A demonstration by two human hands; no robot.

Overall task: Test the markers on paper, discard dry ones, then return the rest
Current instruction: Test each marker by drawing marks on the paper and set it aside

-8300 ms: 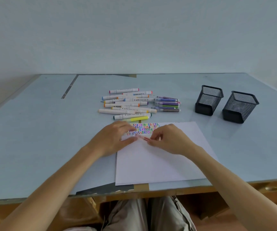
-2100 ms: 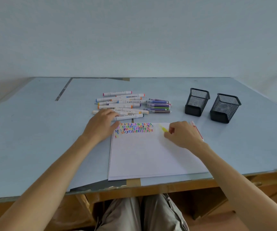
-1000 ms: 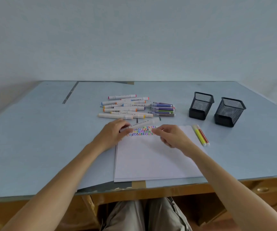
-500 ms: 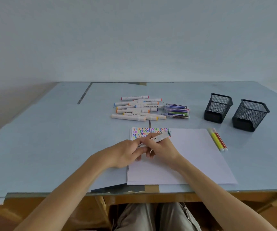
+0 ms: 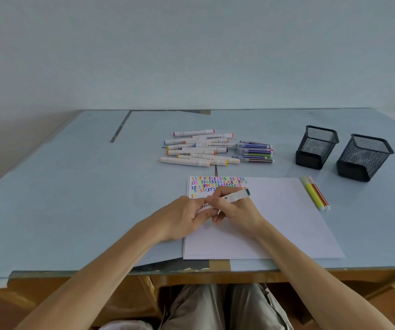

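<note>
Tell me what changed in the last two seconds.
The yellow marker was let go beside the red marker at the paper's right edge. Both hands, left hand and right hand, now grip a green-capped white marker. The mesh cups stayed empty.

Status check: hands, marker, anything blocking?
Left hand and right hand both grip the green-capped marker over the paper. Cap still on. Both mesh cups unobstructed.
</note>
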